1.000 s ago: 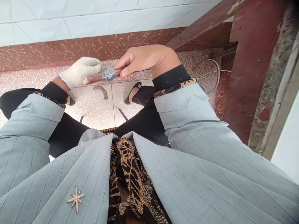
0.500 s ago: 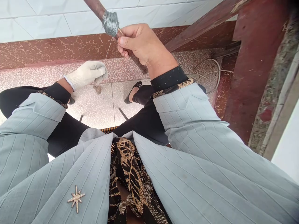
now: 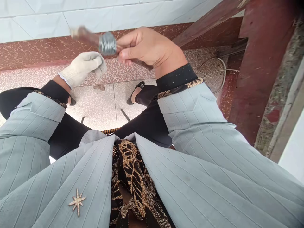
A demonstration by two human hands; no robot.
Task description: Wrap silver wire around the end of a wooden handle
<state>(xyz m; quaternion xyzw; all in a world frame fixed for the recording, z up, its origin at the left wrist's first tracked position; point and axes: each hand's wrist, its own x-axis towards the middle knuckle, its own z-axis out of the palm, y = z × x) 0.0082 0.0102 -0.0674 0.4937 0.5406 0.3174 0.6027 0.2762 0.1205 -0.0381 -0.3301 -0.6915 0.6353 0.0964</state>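
My bare right hand [image 3: 147, 47] grips a reddish-brown rod [image 3: 82, 31] that lies nearly level and blurred with motion. A tight coil of grey wire [image 3: 107, 43] is wound around the rod just left of my right fingers. Just below the coil, my left hand [image 3: 83, 68], in a white knit glove, has its fingertips pinched together. The thin strand from the coil to the glove is too fine to make out now. Both hands are raised above my knees.
A short curved brown piece [image 3: 99, 87] lies on the speckled floor tiles [image 3: 99, 107] between my feet. White cables [image 3: 215, 71] loop by the dark red wooden frame [image 3: 256, 63] on the right. A white tiled wall [image 3: 142, 12] stands ahead.
The rod has swung from steeply tilted upward to nearly level and now sits lower. My right hand turned with it, and my gloved left hand stayed beneath the coil.
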